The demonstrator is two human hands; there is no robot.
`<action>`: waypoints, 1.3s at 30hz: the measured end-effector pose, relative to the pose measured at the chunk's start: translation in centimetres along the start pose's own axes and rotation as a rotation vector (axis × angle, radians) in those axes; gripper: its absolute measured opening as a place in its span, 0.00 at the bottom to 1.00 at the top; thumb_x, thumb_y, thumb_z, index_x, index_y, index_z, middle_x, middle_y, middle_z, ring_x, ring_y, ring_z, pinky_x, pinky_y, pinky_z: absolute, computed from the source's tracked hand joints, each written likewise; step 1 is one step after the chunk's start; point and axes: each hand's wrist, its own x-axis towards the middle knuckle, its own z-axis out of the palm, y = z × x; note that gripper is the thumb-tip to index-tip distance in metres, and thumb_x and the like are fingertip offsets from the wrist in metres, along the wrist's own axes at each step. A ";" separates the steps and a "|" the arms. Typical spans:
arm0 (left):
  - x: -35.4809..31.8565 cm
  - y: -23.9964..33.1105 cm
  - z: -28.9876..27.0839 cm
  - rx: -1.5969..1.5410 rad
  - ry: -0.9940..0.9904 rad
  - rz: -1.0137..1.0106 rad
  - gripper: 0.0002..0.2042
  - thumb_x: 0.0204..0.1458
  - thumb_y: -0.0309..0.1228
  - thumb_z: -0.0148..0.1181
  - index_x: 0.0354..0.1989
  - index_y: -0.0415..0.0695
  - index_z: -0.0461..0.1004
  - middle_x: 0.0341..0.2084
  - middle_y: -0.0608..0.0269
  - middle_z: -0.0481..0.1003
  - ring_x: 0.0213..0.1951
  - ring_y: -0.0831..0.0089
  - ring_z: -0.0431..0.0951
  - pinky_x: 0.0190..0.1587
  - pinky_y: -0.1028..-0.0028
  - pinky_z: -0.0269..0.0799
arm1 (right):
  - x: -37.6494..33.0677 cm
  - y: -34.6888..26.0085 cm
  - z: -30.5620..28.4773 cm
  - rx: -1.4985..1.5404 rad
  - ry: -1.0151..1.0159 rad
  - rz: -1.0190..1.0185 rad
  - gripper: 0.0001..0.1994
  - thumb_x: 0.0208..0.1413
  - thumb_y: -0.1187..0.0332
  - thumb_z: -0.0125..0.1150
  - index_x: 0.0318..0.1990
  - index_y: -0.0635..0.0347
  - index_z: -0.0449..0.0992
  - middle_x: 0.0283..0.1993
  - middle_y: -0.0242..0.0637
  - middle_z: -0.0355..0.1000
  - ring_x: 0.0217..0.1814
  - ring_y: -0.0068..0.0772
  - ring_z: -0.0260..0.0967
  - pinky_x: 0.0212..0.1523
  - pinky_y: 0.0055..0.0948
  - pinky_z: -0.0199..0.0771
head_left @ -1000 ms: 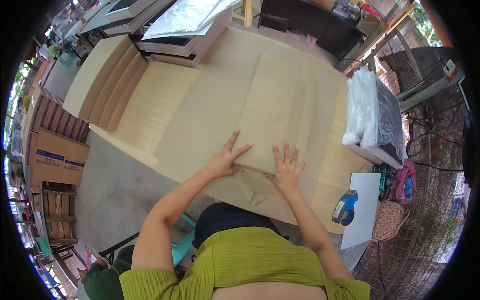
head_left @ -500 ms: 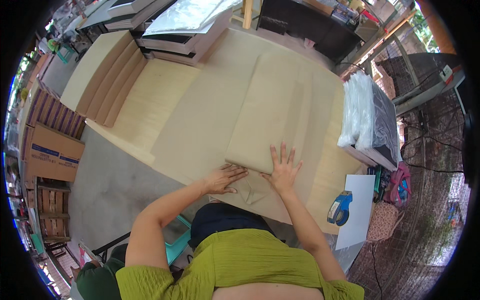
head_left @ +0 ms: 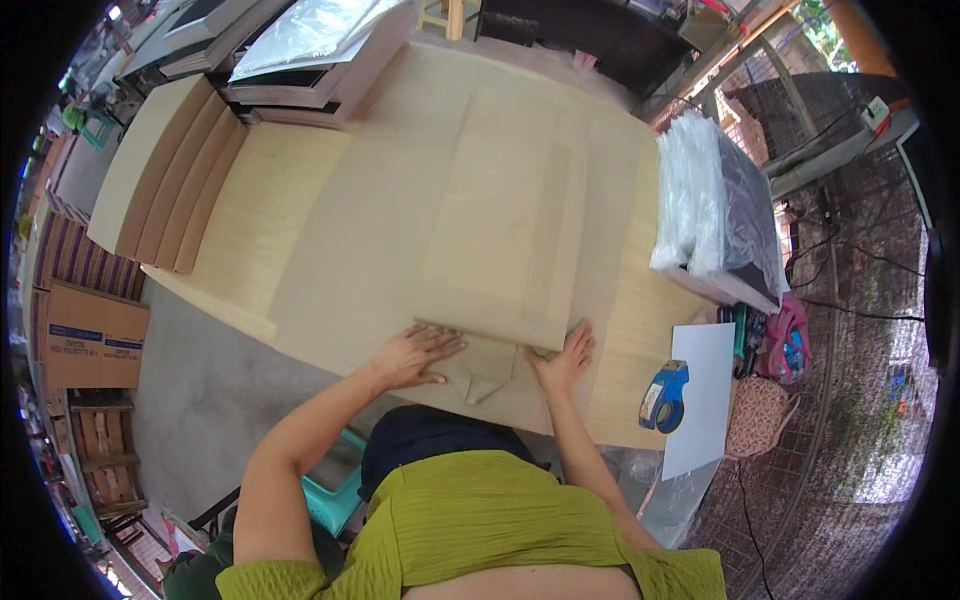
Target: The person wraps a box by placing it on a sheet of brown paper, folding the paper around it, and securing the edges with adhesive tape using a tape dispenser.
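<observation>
A large flat parcel in brown kraft paper (head_left: 500, 230) lies on a wide brown sheet on the table. At its near end the paper is folded into a pointed flap (head_left: 480, 375). My left hand (head_left: 412, 355) lies with fingers stretched at the parcel's near left corner, on the folded paper. At the near right corner my right hand (head_left: 562, 358) rests beside the parcel's edge, its thumb apart from the fingers and pointing toward the flap. Neither hand grips anything.
A blue tape dispenser (head_left: 664, 396) stands at the right on a white sheet (head_left: 702, 400). Plastic-wrapped stacked boards (head_left: 715, 215) are behind it. Brown cartons (head_left: 165, 175) and a plastic-topped stack (head_left: 315, 60) occupy the far left. A teal stool (head_left: 335, 490) is below the table edge.
My right hand has slid off the parcel's top to its right side edge. My left hand stays at the near left corner. The whole view has shifted slightly.
</observation>
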 end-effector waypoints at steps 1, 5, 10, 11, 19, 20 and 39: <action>0.0 0.0 0.0 0.001 0.008 -0.005 0.37 0.54 0.55 0.53 0.70 0.57 0.50 0.67 0.65 0.58 0.68 0.70 0.55 0.69 0.60 0.49 | 0.0 -0.2 0.0 0.002 0.003 0.009 0.70 0.27 0.45 0.78 0.72 0.60 0.32 0.75 0.55 0.34 0.77 0.57 0.28 0.70 0.61 0.31; -0.2 0.2 -0.4 -0.032 -0.007 -0.017 0.37 0.56 0.55 0.48 0.71 0.55 0.47 0.68 0.65 0.55 0.68 0.66 0.55 0.69 0.58 0.49 | -0.5 -0.4 0.3 0.038 0.067 0.001 0.64 0.31 0.50 0.78 0.72 0.59 0.36 0.75 0.53 0.37 0.76 0.58 0.31 0.70 0.61 0.33; 0.0 0.6 -0.6 -0.014 -0.030 -0.017 0.37 0.56 0.55 0.49 0.71 0.54 0.47 0.68 0.62 0.54 0.69 0.65 0.54 0.69 0.55 0.48 | -5.7 2.9 -0.5 0.201 0.153 -0.407 0.43 0.42 0.70 0.67 0.67 0.63 0.52 0.67 0.51 0.55 0.70 0.58 0.47 0.68 0.55 0.47; 0.0 0.6 -0.8 -0.018 -0.018 -0.016 0.38 0.55 0.54 0.50 0.71 0.53 0.47 0.68 0.62 0.54 0.69 0.65 0.54 0.69 0.54 0.48 | -5.9 2.7 -0.9 0.143 0.019 -0.573 0.40 0.42 0.72 0.65 0.66 0.64 0.54 0.65 0.52 0.56 0.69 0.56 0.50 0.67 0.53 0.50; -0.5 1.8 -0.8 -0.063 0.093 -0.060 0.40 0.46 0.45 0.55 0.71 0.52 0.49 0.67 0.60 0.57 0.68 0.64 0.56 0.68 0.52 0.50 | -4.0 -0.4 -1.1 -0.104 -0.043 -1.006 0.30 0.42 0.79 0.54 0.59 0.62 0.67 0.59 0.48 0.64 0.59 0.49 0.62 0.60 0.44 0.63; -0.4 2.1 -0.7 -0.067 0.113 -0.086 0.38 0.47 0.44 0.55 0.69 0.51 0.51 0.66 0.60 0.58 0.68 0.65 0.56 0.68 0.52 0.51 | -3.9 -0.6 -0.9 -0.081 -0.032 -0.978 0.28 0.42 0.79 0.54 0.57 0.61 0.69 0.57 0.46 0.66 0.58 0.49 0.63 0.59 0.43 0.64; 3.8 1.8 -4.1 -0.257 0.142 -0.365 0.14 0.54 0.45 0.57 0.37 0.49 0.80 0.25 0.55 0.79 0.30 0.55 0.79 0.34 0.57 0.74 | -1.3 -4.0 -0.5 0.129 0.190 -0.854 0.11 0.44 0.70 0.68 0.38 0.46 0.81 0.50 0.25 0.77 0.66 0.40 0.62 0.71 0.54 0.33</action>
